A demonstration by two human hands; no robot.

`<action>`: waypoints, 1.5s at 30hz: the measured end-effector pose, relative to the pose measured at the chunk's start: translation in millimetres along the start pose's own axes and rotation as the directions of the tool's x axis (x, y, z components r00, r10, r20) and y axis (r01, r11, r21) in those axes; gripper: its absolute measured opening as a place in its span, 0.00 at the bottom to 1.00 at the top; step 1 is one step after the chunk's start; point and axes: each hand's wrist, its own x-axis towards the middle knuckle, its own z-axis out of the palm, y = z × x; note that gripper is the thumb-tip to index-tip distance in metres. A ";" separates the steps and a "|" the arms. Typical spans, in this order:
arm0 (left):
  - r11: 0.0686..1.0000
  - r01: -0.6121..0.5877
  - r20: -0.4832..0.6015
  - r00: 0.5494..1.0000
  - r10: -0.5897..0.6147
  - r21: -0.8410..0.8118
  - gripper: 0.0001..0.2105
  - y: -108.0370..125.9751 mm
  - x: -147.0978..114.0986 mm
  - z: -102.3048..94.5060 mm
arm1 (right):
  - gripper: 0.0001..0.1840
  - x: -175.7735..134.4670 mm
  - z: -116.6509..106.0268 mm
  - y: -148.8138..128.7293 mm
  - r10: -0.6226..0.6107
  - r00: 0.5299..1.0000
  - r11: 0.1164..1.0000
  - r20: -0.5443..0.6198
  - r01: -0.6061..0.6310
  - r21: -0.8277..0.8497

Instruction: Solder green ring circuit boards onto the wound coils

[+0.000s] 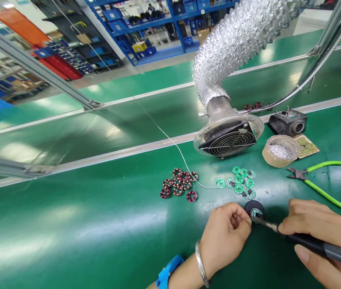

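My right hand (321, 237) grips a soldering iron (315, 244) with a black handle, its metal tip pointing left. That tip touches a small round green circuit board (257, 214) sitting on a round black disc (251, 205). At the left edge of the board, the thumb and fingers of my left hand (229, 230) are pinched together; what they hold, if anything, is hidden. Just beyond lie several loose green circuit boards (239, 180). Left of these is a cluster of small motor stators (177, 183) with copper and dark red windings.
A fume extractor (229, 140) on a silver hose hangs over the green bench. To the right are green-handled cutters (323, 186), a tub of metal bits (280, 151), a yellowish sponge (305, 145) and a black holder (289, 122). A thin wire (176, 146) slants down to the boards.
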 end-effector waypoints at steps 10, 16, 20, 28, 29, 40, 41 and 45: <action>1.000 -0.009 -0.001 1.000 0.009 -0.003 0.05 0.1 0.7 -0.6 | 0.15 2.9 -18.0 -5.9 0.003 0.994 0.998 0.110 0.005 -0.070; 1.000 0.004 0.010 1.000 -0.004 -0.023 0.05 3.3 0.7 -1.8 | 0.22 5.8 -7.5 13.7 -0.097 0.995 0.976 0.022 0.100 -0.196; 0.999 -0.023 0.009 1.000 0.023 -0.028 0.05 2.9 0.2 -1.3 | 0.16 7.2 8.8 20.9 -0.069 0.988 0.945 0.139 0.109 -0.308; 0.989 -0.147 -0.054 0.988 0.148 0.013 0.03 -0.8 -1.5 -0.4 | 0.17 7.1 16.0 26.3 -0.071 0.982 0.949 0.173 0.120 -0.291; 0.985 -0.171 -0.067 0.983 0.172 0.026 0.02 -1.5 -1.6 -0.3 | 0.17 7.3 15.0 26.7 -0.071 0.985 0.953 0.160 0.115 -0.279; 0.728 -0.562 -0.037 0.781 0.623 0.393 0.05 -8.3 2.0 -4.4 | 0.18 7.5 11.6 28.6 -0.084 0.988 0.963 0.127 0.114 -0.246; 0.669 -0.593 -0.016 0.743 0.669 0.448 0.05 -9.4 1.5 -5.3 | 0.18 7.1 12.1 28.8 -0.081 0.988 0.965 0.129 0.110 -0.239; 0.482 -0.625 0.065 0.649 0.758 0.614 0.08 -12.3 0.1 -9.3 | 0.19 5.4 14.0 29.8 -0.082 0.988 0.970 0.129 0.109 -0.218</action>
